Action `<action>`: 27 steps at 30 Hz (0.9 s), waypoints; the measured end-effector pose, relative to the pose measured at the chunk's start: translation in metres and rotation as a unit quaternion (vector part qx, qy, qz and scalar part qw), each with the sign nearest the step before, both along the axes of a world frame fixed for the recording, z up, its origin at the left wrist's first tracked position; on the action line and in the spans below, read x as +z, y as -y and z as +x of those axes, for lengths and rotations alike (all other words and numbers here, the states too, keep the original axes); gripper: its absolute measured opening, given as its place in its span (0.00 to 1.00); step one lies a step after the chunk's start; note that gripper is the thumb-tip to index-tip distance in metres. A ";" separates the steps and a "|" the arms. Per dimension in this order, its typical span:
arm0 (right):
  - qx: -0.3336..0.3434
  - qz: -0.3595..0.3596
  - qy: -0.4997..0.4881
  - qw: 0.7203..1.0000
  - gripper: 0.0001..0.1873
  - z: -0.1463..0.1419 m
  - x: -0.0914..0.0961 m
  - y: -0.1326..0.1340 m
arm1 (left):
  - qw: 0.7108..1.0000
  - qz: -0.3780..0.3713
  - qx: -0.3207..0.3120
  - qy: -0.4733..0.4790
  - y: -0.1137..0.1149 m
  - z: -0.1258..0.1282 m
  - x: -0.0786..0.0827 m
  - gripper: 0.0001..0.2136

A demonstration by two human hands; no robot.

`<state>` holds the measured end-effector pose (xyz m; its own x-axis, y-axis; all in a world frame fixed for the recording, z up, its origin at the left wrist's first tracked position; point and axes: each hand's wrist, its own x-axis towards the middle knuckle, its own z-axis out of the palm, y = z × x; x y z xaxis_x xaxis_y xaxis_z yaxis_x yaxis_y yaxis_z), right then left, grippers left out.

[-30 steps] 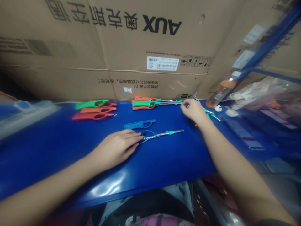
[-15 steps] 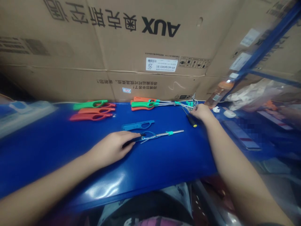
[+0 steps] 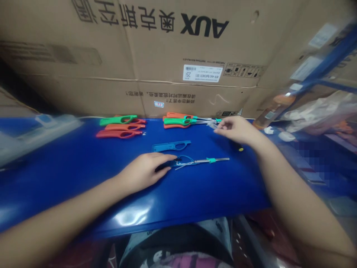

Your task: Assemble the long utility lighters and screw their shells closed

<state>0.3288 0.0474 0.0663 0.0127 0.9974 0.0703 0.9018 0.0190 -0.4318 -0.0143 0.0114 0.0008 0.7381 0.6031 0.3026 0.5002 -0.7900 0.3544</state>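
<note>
My left hand [image 3: 145,171] rests on the blue tabletop [image 3: 83,175], fingers closed on the handle end of a blue lighter half with a metal tube [image 3: 200,161] sticking out to the right. A loose blue lighter shell [image 3: 170,146] lies just beyond it. My right hand [image 3: 235,129] is farther back and to the right, fingers pinched on a small clear or metal piece I cannot make out, beside the tips of the stacked orange and green lighters [image 3: 178,121]. A small yellow-tipped tool [image 3: 240,149] lies under my right wrist.
A pile of green, orange and red lighter shells [image 3: 121,128] lies at the back left. Large cardboard boxes [image 3: 167,56] wall off the back. A bottle [image 3: 272,109], plastic bags and white bits crowd the right side. A clear tray [image 3: 36,130] sits at the left.
My right hand has come back from the pile of parts at the far right toward the lighter tips, now pinching a small piece. My left hand stays on the blue lighter half.
</note>
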 end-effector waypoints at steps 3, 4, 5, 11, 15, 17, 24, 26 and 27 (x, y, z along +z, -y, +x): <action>0.092 -0.002 0.011 0.996 0.09 -0.036 -0.008 0.006 | 1.000 -0.001 -0.007 0.010 0.000 0.000 -0.001 0.16; 0.101 -0.001 0.013 0.995 0.09 -0.045 -0.013 0.008 | 1.000 -0.001 -0.009 0.012 -0.001 0.000 -0.001 0.16; 0.108 -0.008 0.022 0.994 0.09 -0.052 -0.018 0.010 | 1.000 -0.003 -0.012 0.014 -0.001 0.000 -0.001 0.16; 0.076 -0.008 0.085 0.993 0.14 -0.047 -0.040 0.003 | 1.000 -0.010 -0.026 0.014 -0.002 0.000 -0.002 0.16; -0.075 0.054 0.106 0.990 0.22 -0.010 -0.029 -0.013 | 0.999 -0.001 -0.035 0.019 -0.002 0.001 -0.001 0.15; -0.137 0.042 0.133 0.981 0.19 0.014 -0.022 -0.019 | 0.999 0.004 -0.037 0.019 -0.002 0.001 -0.001 0.15; -0.227 -0.114 0.197 0.947 0.18 0.077 -0.029 -0.022 | 0.999 0.006 -0.032 0.009 -0.003 0.000 -0.002 0.15; -0.229 -0.130 0.197 0.944 0.18 0.082 -0.034 -0.023 | 0.999 0.005 -0.030 0.012 -0.003 0.000 -0.001 0.16; -0.229 -0.134 0.195 0.944 0.17 0.083 -0.034 -0.024 | 0.999 0.004 -0.029 0.014 -0.003 0.000 -0.001 0.16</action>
